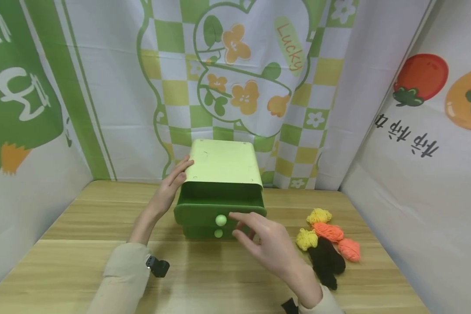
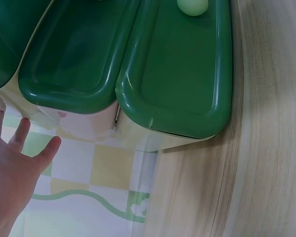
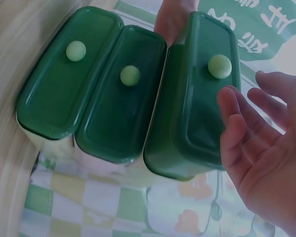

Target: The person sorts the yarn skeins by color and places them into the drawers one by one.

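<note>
A small drawer cabinet (image 1: 224, 161) with a pale green shell stands on the table, its top drawer (image 1: 200, 214) pulled partway out. My left hand (image 1: 168, 192) lies along the cabinet's left side, fingers extended toward the upper edge. In front of the top drawer, my right hand (image 1: 268, 242) hovers with loosely bent fingers and nothing in its grasp. Its index fingertip is just right of the round pale knob (image 1: 221, 220). The right wrist view shows the middle drawer (image 3: 121, 108) and bottom drawer (image 3: 64, 94) pushed in, each with its own knob.
Right of the cabinet lie yellow yarn bundles (image 1: 307, 239), orange yarn bundles (image 1: 328, 232) and a black bundle (image 1: 326, 261) on the wooden table (image 1: 82, 261). A patterned curtain (image 1: 243, 87) hangs close behind the cabinet, with printed cloth on both sides.
</note>
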`<state>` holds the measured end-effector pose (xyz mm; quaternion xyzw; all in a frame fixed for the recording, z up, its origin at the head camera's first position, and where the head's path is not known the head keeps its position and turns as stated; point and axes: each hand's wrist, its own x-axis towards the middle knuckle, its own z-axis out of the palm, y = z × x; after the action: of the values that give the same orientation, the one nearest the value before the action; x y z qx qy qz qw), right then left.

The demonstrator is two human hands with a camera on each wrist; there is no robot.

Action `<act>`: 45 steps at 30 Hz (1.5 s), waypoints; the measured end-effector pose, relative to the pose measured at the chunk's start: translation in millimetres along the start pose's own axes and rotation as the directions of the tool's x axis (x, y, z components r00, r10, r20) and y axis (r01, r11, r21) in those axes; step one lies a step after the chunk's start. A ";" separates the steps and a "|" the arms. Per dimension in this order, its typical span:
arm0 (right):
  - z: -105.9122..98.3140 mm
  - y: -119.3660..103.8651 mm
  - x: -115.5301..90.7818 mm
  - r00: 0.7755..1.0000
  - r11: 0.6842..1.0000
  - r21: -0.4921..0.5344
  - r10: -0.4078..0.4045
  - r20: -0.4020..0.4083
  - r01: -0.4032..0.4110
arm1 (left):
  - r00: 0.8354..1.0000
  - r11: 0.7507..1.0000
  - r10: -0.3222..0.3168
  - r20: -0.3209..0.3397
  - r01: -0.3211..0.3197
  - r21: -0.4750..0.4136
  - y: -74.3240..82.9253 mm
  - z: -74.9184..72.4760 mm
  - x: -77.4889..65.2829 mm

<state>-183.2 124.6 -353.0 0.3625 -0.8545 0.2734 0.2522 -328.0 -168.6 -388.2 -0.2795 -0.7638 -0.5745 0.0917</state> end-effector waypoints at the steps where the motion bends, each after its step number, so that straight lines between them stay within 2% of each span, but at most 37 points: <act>1: -2.0 0.8 -0.6 1.000 1.000 -0.003 -0.003 -0.002 0.003 | 1.000 1.000 -0.005 0.000 0.005 -0.001 1.0 0.2 -0.3; 8: -14.3 6.0 -4.1 1.000 1.000 -0.009 0.007 -0.022 -0.008 | 1.000 1.000 -0.023 0.007 0.023 -0.010 5.1 2.1 -0.6; 15: -21.9 10.4 -5.9 0.999 1.000 -0.019 -0.012 -0.043 0.011 | 1.000 1.000 -0.009 0.001 0.009 0.001 -1.1 0.5 -0.6; 21: -30.8 15.0 -6.8 0.996 0.997 -0.075 -0.042 -0.084 0.036 | 1.000 1.000 -0.006 0.000 0.006 -0.007 -3.7 -0.3 0.1; 31: -45.2 26.1 -14.3 0.996 0.991 -0.125 0.035 -0.082 -0.046 | 1.000 1.000 -0.012 -0.006 0.012 0.011 -2.7 -1.2 -0.4; 35: -51.7 32.8 -18.1 0.995 0.987 -0.146 0.057 -0.086 -0.069 | 1.000 1.000 -0.023 -0.003 0.023 0.009 6.6 -0.1 -1.9; 41: -60.0 46.4 -21.1 0.992 0.979 -0.203 0.008 -0.128 -0.035 | 0.999 0.999 -0.038 0.011 0.038 0.011 32.5 1.0 -7.0; 45: -63.2 60.5 -25.2 0.992 0.967 -0.251 0.010 -0.127 -0.042 | 0.999 0.999 -0.040 0.010 0.040 0.009 35.4 1.7 -7.9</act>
<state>-199.0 213.3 -340.4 0.2982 -0.8698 0.1873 0.3456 -302.3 -163.1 -363.1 -0.2668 -0.7721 -0.5716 0.0776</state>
